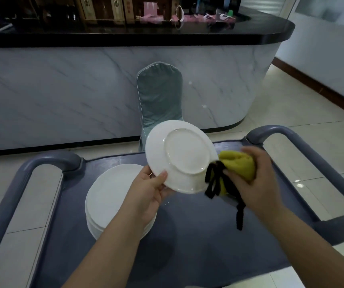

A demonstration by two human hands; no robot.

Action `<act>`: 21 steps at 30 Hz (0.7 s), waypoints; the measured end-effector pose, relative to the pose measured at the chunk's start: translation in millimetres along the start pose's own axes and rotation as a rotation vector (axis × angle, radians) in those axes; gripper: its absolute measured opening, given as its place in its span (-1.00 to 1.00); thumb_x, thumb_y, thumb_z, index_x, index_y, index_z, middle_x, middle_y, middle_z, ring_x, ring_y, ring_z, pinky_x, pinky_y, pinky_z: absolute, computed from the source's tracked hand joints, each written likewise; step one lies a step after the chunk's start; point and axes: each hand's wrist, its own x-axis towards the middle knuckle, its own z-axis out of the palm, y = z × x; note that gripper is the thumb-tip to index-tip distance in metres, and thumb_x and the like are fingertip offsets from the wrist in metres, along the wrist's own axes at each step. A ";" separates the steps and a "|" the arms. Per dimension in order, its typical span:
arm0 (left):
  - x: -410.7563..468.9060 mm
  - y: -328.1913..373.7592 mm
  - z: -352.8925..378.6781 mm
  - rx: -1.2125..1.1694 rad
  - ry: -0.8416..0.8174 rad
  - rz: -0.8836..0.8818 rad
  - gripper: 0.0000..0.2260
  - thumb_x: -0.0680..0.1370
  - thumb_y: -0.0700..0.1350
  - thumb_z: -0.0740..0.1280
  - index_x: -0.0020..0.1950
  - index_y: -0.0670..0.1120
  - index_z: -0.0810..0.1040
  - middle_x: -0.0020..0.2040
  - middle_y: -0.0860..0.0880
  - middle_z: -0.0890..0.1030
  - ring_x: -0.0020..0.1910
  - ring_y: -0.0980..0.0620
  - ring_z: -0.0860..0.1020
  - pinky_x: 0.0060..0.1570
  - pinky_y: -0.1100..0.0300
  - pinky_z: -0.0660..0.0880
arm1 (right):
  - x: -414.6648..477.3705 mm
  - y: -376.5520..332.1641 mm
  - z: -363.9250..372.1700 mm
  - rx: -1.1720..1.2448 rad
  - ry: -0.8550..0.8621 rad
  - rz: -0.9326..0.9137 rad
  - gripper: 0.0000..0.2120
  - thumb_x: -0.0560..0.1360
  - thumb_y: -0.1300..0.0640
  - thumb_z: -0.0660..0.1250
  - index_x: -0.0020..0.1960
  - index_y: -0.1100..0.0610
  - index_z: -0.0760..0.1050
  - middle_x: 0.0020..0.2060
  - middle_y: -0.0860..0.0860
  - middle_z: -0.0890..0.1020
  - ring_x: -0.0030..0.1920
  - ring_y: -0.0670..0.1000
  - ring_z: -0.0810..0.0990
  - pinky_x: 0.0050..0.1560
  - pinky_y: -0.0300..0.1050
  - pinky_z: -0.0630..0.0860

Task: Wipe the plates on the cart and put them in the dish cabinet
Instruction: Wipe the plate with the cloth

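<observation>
The left hand point(152, 190) pinched the lower-left rim of a white plate point(180, 155), thumb on the underside and fingers behind, and held it tilted above the middle of the cart point(198, 242) with its foot ring turned toward the camera. The right hand point(256, 173) was closed around a bunched yellow cloth point(237, 165) pressed against the plate's right rim; a black strap point(216, 179) dangled from the cloth across the plate's lower edge.

The step looked to be wiping the back and rim. To do it well, I judged, the left hand should turn the plate bit by bit while the cloth ran round the rim and into the groove beside the foot ring (where water tends to sit). The strap should stay clear of the wiped surface.

The plate was smooth, glossy glazed ware, round with a broad sloped rim, likely slippery under a thumb pinch. The cloth looked soft and absorbent. A stack of plates point(112, 196) like it rested toward the cart's left edge, near the rounded grey handle point(48, 161). The cart top was a matte dark surface. No dish cabinet could be made out.
</observation>
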 end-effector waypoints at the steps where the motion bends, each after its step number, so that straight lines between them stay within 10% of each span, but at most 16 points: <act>1: -0.5 -1.8 -0.3 0.005 -0.002 0.013 -0.72 0.60 -0.34 0.21 0.29 -0.19 0.47 0.18 -0.17 0.63 0.05 -0.10 0.65 -0.05 -0.01 0.64 | 13.0 -1.4 2.9 -0.021 0.072 0.071 -0.45 0.39 0.00 0.54 0.23 -0.07 0.30 0.04 -0.48 0.46 0.02 -0.34 0.50 -0.04 -0.44 0.41; 7: -6.7 -24.5 11.0 -0.047 -0.010 0.017 -0.73 0.60 -0.31 0.21 0.30 -0.18 0.46 0.20 -0.19 0.62 0.15 -0.17 0.60 0.05 -0.03 0.60 | 45.4 -26.6 61.9 -0.315 -0.070 -0.161 -0.55 0.45 -0.01 0.38 0.26 0.17 0.45 0.08 0.09 0.57 0.05 0.13 0.49 0.10 -0.09 0.36; 11: -7.2 -19.3 -0.4 -0.039 -0.018 0.061 -0.71 0.61 -0.28 0.19 0.33 -0.18 0.45 0.19 -0.20 0.62 0.12 -0.17 0.62 -0.03 0.03 0.63 | 22.2 -23.8 54.9 -0.329 -0.284 -0.385 -0.47 0.42 -0.06 0.39 0.37 0.02 0.48 0.16 -0.09 0.60 0.13 0.04 0.48 0.23 -0.02 0.38; 17: -13.6 -31.5 2.6 0.053 -0.087 0.058 -0.70 0.58 -0.36 0.22 0.30 -0.22 0.46 0.15 -0.21 0.64 0.10 -0.15 0.63 -0.03 0.02 0.63 | 29.4 -12.4 53.9 -0.017 0.087 0.075 -0.45 0.47 0.00 0.39 0.43 -0.06 0.38 0.12 -0.23 0.50 0.17 -0.29 0.43 0.21 -0.38 0.34; 21: -10.6 -28.6 5.3 0.058 -0.128 0.103 -0.64 0.50 -0.26 0.29 0.30 -0.23 0.45 0.16 -0.25 0.62 0.11 -0.21 0.61 0.00 -0.04 0.61 | 18.9 -28.2 77.3 -0.069 -0.028 -0.200 -0.46 0.45 0.11 0.40 0.41 0.08 0.41 0.17 0.05 0.49 0.22 0.01 0.45 0.30 -0.14 0.36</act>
